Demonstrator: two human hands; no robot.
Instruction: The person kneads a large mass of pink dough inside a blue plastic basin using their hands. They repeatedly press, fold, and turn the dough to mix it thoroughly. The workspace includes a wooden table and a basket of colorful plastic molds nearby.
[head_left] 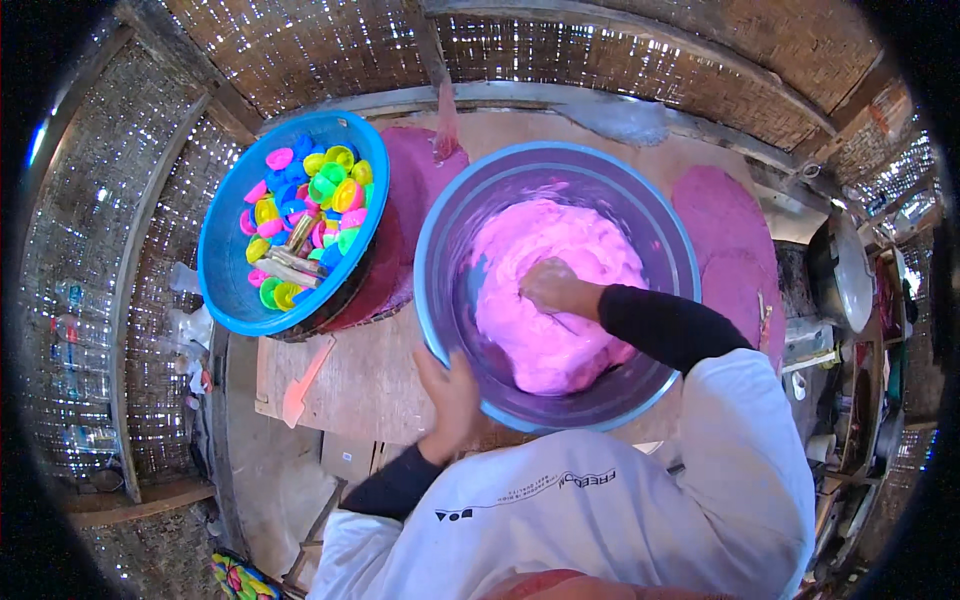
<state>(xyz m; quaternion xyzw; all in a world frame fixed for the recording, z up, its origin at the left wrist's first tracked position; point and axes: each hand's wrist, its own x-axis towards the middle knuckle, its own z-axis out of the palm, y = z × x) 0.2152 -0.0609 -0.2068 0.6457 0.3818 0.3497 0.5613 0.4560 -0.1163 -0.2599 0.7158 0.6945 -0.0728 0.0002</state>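
A large blue-purple basin (452,345) stands on the wooden table in front of me. In it lies a soft, glossy pink dough-like mass (530,235), swirled and smeared up the inner wall. My right hand (550,285) is curled and pressed into the middle of this mass, its fingertips sunk out of sight. At the near left side of the basin my left hand (452,395) holds the rim, thumb apart from the fingers. Slight blur softens the left hand.
Left of the basin, a blue tub (222,285) holds many coloured plastic cups and several light sticks. An orange spatula (303,390) lies near the table's left edge. Dark pink round patches (722,225) lie to the right. Woven walls surround the table; a metal pot (845,275) stands far right.
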